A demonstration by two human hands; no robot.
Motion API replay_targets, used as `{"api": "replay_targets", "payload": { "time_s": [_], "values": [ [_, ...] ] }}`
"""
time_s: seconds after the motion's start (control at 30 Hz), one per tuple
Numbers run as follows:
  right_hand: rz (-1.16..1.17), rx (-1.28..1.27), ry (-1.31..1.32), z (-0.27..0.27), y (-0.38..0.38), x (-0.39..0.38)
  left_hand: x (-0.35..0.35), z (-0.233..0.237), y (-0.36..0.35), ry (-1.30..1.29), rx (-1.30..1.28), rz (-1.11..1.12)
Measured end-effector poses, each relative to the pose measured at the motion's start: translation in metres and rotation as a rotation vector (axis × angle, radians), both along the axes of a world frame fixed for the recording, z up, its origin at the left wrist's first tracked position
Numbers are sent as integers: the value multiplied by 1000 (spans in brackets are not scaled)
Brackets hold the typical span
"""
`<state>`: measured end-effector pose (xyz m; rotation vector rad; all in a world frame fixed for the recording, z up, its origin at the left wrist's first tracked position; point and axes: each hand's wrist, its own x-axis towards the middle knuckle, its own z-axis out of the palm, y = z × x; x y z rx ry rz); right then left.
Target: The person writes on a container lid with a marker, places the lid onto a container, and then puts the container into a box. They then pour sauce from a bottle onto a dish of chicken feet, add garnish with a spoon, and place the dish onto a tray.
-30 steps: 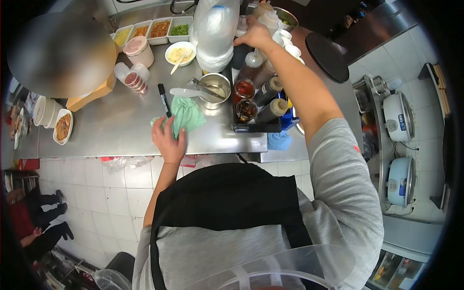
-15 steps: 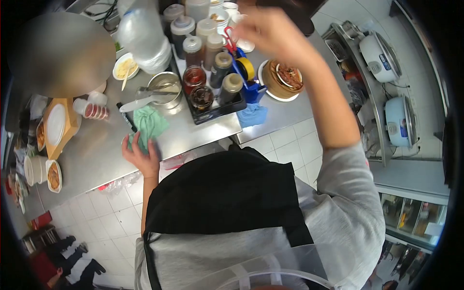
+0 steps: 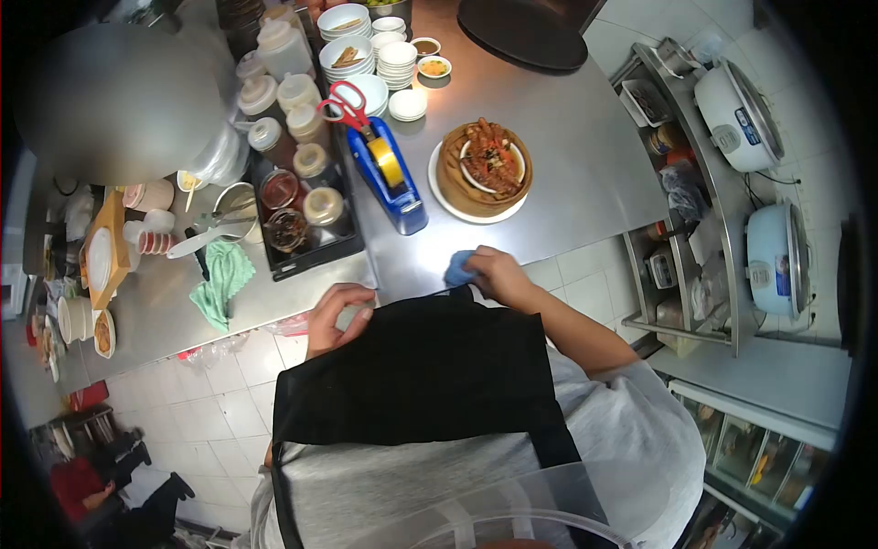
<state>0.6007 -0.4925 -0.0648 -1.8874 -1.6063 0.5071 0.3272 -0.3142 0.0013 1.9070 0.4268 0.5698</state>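
My right hand [image 3: 497, 274] grips a blue cloth [image 3: 460, 268] at the front edge of the steel counter [image 3: 567, 197]. Near that edge, further left, my left hand [image 3: 340, 316] has its fingers curved and apart, with nothing seen in them. A bamboo steamer [image 3: 450, 169] on a white plate holds a white bowl of reddish-brown food [image 3: 491, 157]. Left of it stands a blue tape dispenser [image 3: 403, 207] with yellow tape, and red-handled scissors [image 3: 346, 108] at its far end. A green cloth [image 3: 222, 279] lies left of the black bottle tray [image 3: 320, 260].
Sauce bottles [image 3: 267, 95] and open jars fill the black tray. Stacked white bowls [image 3: 347, 62] and small dishes [image 3: 396, 66] stand at the back, near a round black tray [image 3: 521, 37]. Rice cookers [image 3: 736, 114] sit on the right shelf. A person in red [image 3: 78, 485] is at lower left.
My right hand has come down from above the scissors and taken hold of the blue cloth. My left hand has left the green cloth and moved right. The view has shifted right.
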Motion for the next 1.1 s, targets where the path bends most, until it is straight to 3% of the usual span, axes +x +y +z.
{"api": "replay_targets", "payload": {
  "time_s": [0.07, 0.17, 0.23, 0.33, 0.43, 0.47, 0.63, 0.7, 0.77, 0.8, 0.87, 0.93, 0.97, 1.0, 1.03, 1.1],
  "values": [
    [-74, -57, 27, 29, -31, 44, 30, -9, -18, 61, -510, -128],
    [-311, -39, -87, 37, -56, 123, 90, -5, -38, 65, -833, -190],
    [-362, -18, -186, 39, -55, 175, 126, -15, -49, 55, -969, -86],
    [-357, 329, -428, 42, -32, 203, 178, -41, -56, 97, -1006, 172],
    [-464, 39, 765, -22, 4, 211, 206, -54, -60, 111, -993, 304],
    [-460, -128, 839, -20, 15, 203, 211, -57, -60, 103, -990, 317],
    [-475, -159, 969, -27, 33, 193, 219, -64, -61, 138, -940, 211],
    [-418, -179, 1040, -24, 30, 198, 213, -52, -67, 178, -871, 251],
    [-404, -150, 1087, -10, 24, 196, 184, -9, -64, 502, -510, 74],
    [-432, -126, 1084, -9, 20, 197, 163, -4, -61, 329, -485, -42],
    [-473, -81, 1045, -11, 12, 200, 113, 67, -41, 234, -339, -129],
    [-497, 15, 967, -10, 1, 202, 60, 80, -2, 31, -195, 185],
    [-517, 62, 926, -11, -4, 201, 41, 100, 18, 168, -29, 450],
    [-533, 83, 907, -11, -8, 201, 22, 99, 49, 292, 365, 713],
    [-550, 106, 887, -11, -11, 200, 5, 98, 83, 452, 735, 811],
    [-566, 126, 845, -10, -17, 194, -13, 87, 136, 618, 1067, 813]
  ]
}}
